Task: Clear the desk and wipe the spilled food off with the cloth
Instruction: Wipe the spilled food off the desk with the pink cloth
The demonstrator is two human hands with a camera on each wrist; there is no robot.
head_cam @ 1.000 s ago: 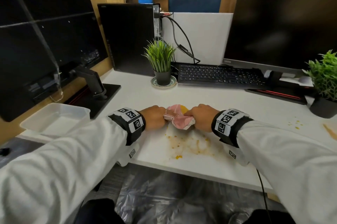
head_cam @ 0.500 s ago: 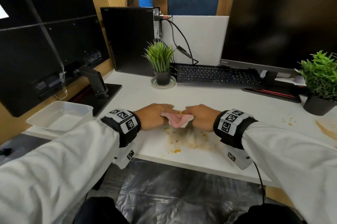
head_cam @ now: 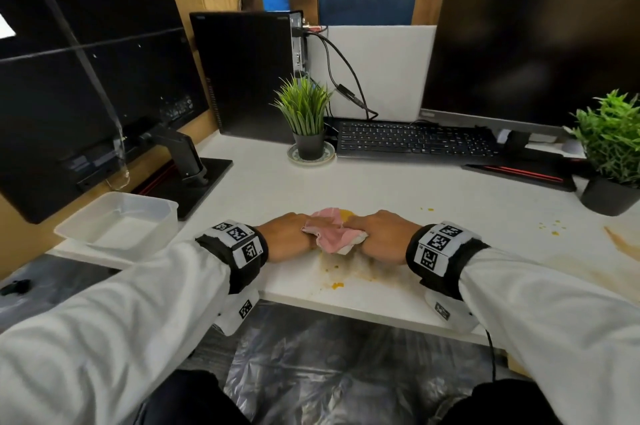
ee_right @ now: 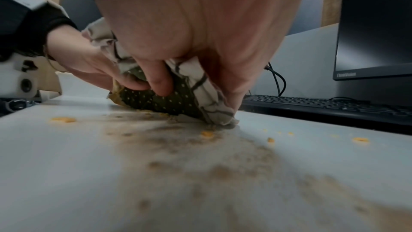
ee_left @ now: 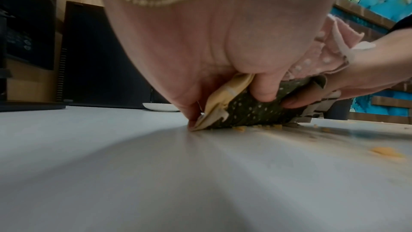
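A bunched patchwork cloth (head_cam: 332,234), pink on top and dark green with white dots below (ee_left: 249,110) (ee_right: 165,101), lies on the white desk (head_cam: 270,189) near its front edge. My left hand (head_cam: 291,237) grips its left end and my right hand (head_cam: 377,234) grips its right end, both pressing it onto the desk. A brown smear with yellow crumbs (head_cam: 349,272) (ee_right: 200,151) spreads just in front of the cloth. More crumbs (head_cam: 552,227) and a brown streak (head_cam: 623,244) mark the desk at the right.
A clear plastic tub (head_cam: 117,220) stands at the left. A potted plant on a saucer (head_cam: 308,123) and a keyboard (head_cam: 415,140) sit behind. Monitors (head_cam: 86,85) (head_cam: 533,44) flank the desk, with another plant (head_cam: 613,154) at right. A plastic bag (head_cam: 329,365) lies below the desk edge.
Both hands, still holding the cloth, slid it slightly away from me across the smear. The camera view shifted a little.
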